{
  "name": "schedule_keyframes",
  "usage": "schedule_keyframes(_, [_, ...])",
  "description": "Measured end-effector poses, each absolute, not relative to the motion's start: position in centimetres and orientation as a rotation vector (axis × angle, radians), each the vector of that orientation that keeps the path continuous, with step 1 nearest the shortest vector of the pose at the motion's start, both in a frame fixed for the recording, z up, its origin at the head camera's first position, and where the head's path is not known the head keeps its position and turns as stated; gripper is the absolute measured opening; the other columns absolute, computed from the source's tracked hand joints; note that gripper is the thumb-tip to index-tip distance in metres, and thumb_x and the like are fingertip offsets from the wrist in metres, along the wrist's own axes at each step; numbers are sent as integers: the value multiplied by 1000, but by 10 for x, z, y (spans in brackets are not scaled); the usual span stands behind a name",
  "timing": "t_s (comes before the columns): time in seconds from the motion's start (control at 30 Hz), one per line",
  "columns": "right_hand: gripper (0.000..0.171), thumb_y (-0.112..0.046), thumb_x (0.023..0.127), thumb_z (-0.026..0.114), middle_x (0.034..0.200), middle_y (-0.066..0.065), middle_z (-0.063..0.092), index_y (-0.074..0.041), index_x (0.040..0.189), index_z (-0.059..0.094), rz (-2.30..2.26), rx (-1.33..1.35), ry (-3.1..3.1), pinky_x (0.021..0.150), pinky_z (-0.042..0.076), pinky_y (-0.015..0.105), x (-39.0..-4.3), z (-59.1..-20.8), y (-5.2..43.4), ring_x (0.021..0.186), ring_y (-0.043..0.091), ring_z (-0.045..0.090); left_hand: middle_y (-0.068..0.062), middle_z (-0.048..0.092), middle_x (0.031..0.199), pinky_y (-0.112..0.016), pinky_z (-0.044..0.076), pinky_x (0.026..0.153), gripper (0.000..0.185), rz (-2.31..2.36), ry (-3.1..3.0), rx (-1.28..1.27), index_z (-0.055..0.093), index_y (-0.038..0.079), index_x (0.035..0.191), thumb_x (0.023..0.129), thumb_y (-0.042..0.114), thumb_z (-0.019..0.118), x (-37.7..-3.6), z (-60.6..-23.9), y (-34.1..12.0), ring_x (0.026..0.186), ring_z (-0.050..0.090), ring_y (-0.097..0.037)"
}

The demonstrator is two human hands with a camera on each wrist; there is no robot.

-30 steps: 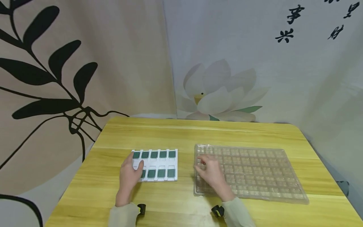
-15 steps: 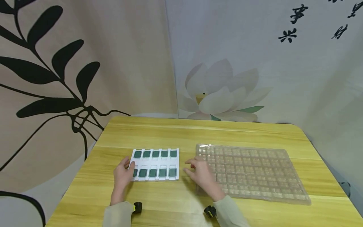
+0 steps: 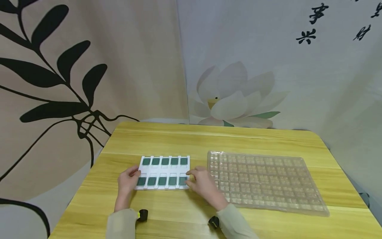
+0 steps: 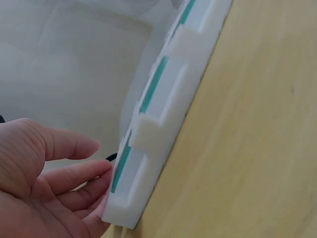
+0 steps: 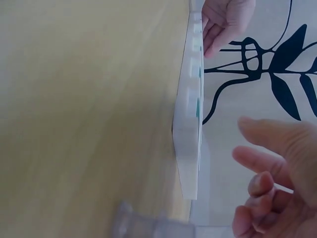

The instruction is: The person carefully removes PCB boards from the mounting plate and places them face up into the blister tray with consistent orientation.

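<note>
On the yellow wooden table [image 3: 179,139], near its front edge and at about 9 o'clock from the clear blister tray [image 3: 268,181]: a white slotted tray [image 3: 163,172] lying flat, with two rows of five dark green chips [image 3: 165,161], one row along the far edge and one along the near edge. Left hand [image 3: 127,181] at the tray's 9 o'clock end, fingers relaxed and nearly straight, fingertips [image 4: 106,171] touching the short side wall at the near corner; nothing pinched or lifted. Right hand [image 3: 203,184] at the 3 o'clock end, fingers loosely spread, held just beside the near right corner; actual contact with the tray not certain from the wrist view, where the fingers [image 5: 262,158] show a thin gap from the white edge [image 5: 190,144]. Hands set opposite each other across the tray's length, a placing suited to bracing or squaring the tray from both ends rather than carrying it.

Surroundings: clear blister tray with many small pockets, its left edge close behind the right hand and apart from the white tray by a narrow strip of bare wood; contents of the pockets too small to tell. Printed cloth backdrop at 12 o'clock, black leaves [image 3: 53,76] on the left panel, a pale lotus [image 3: 229,96] on the right. Nothing between either hand and the tray ends.
</note>
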State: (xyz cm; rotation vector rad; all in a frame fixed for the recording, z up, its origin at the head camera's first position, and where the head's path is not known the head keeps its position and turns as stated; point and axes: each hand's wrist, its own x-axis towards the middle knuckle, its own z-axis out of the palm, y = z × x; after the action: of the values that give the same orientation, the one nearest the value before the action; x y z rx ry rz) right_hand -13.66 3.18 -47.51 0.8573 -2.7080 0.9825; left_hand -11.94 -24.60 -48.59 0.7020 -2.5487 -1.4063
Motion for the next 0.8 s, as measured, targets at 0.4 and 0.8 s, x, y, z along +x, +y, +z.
schedule_keyframes(0.4, [23, -20, 75, 77, 85, 7, 67, -4, 91, 72, 863, 891, -2772, 64, 48, 21, -138, -481, 20, 72, 13, 58, -27, 61, 103, -15, 38, 59, 31, -1365, -2547, 728, 61, -10, 115, 87, 3, 59, -126, -494, -250, 91, 57, -32])
schedule_keyframes(0.8, [27, -24, 72, 79, 89, 6, 69, -6, 91, 72, 769, 859, -2833, 71, 51, 30, -140, -484, 17, 82, 20, 63, -29, 63, 101, -16, 39, 56, 27, -1356, -2506, 721, 64, -10, 109, 86, 3, 61, -128, -495, -249, 87, 61, -34])
